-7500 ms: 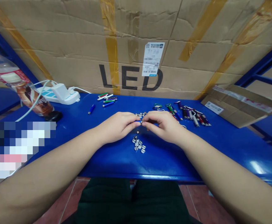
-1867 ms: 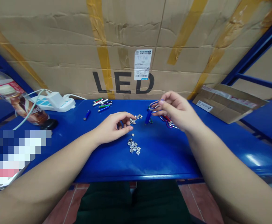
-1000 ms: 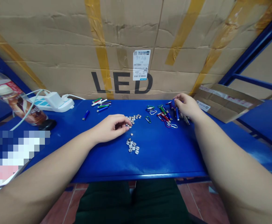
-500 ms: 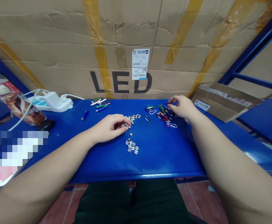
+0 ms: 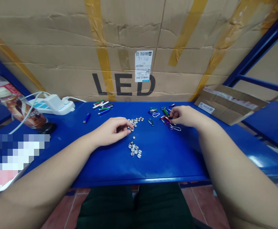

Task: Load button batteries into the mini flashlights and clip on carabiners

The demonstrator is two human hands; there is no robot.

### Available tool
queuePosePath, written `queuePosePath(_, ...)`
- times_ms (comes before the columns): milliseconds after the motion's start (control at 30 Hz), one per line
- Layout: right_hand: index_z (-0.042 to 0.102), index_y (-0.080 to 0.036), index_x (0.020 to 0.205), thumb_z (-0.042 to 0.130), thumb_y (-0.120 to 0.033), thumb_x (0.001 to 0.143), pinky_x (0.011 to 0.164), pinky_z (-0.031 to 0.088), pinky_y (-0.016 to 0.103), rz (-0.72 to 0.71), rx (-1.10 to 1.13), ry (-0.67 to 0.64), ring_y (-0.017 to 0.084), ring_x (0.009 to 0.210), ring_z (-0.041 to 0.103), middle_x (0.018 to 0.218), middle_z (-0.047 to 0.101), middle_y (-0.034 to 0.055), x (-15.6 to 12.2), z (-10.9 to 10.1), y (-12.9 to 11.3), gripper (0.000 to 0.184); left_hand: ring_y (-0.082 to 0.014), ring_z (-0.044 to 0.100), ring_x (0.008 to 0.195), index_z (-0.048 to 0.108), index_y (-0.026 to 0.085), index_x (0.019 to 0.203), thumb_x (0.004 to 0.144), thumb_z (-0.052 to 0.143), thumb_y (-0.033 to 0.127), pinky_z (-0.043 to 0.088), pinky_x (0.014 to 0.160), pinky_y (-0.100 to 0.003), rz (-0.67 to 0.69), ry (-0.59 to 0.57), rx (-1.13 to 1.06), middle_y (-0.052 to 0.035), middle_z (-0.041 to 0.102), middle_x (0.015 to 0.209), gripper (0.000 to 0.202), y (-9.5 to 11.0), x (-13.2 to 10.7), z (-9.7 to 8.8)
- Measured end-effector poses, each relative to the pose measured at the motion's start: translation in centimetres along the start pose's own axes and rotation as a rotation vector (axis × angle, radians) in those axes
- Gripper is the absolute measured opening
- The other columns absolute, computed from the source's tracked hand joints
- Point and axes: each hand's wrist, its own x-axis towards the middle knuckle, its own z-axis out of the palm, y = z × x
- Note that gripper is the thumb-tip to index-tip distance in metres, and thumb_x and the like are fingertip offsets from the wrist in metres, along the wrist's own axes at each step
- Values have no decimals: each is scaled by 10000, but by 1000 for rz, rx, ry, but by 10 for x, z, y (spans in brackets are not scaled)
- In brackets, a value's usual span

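right hand [image 5: 186, 116] on carabiners [image 5: 175, 128], probably lying sideways

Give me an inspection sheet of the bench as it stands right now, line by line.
Surface: blue painted bench top, glossy, with items along its back half.
Job's things: upper pile of small silver discs; lower pile; coloured mini flashlights; metal carabiner clips.
Clutter: loose blue flashlight; tilted plastic drink bottle; black object at its base.
Hands: left hand at the upper pile; right hand over the clips. Whether either holds anything cannot be told.
Cables: white cable from a white charger on a power strip.
Surroundings: cardboard carton printed LED, yellow tape; flattened cardboard parcel; blue rack frame.
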Motion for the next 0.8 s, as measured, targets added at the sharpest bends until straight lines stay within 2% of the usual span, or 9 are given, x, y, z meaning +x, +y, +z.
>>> queuePosePath(133,686,-221,795,755,-197,751,579,435,295,67,-105,45,189,696,661,776,742,12,-2,-2,-2,85,-152,618,737,744,203,1058,955,619,319,510,684,-258,-8,-5,-4,-45,713,905,199,-1,0,0)
queuePosePath(567,713,-213,823,737,-181,763,598,421,275,175,-177,32,193,746,675,831,759,27,-2,-4,-5,72,-168,663,799,742,209,1088,970,613,341,527,707,-275,-40,-32,-1,-50,724,963,219,0,-1,-2)
queuePosePath(800,716,-217,828,740,-242,780,590,414,273,226,-233,50,208,756,681,819,754,39,5,0,-2,58,-153,637,769,746,214,1081,969,614,325,516,698,-271,-35,-27,9,-37,714,946,205,0,-1,-2)
